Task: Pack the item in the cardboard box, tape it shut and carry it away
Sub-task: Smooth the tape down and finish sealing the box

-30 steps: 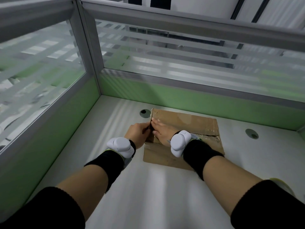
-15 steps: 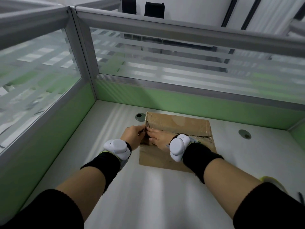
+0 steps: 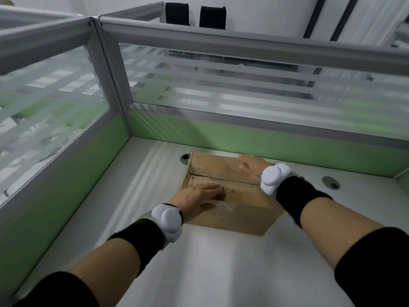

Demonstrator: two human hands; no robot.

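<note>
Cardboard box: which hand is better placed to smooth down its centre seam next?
Probably left: the left hand lies flat, fingers ending at the seam; the right hand rests on the far flap.

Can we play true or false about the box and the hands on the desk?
1. The cardboard box has its top flaps folded shut. True.
2. The left hand is up in the air, away from the box. False: it lies flat on the box's top.
3. The right hand rests on the far part of the box's top. True.
4. The box sits on the floor. False: it sits on the white desk.
5. A round hole shows in the desk to the right of the box. True.
</note>
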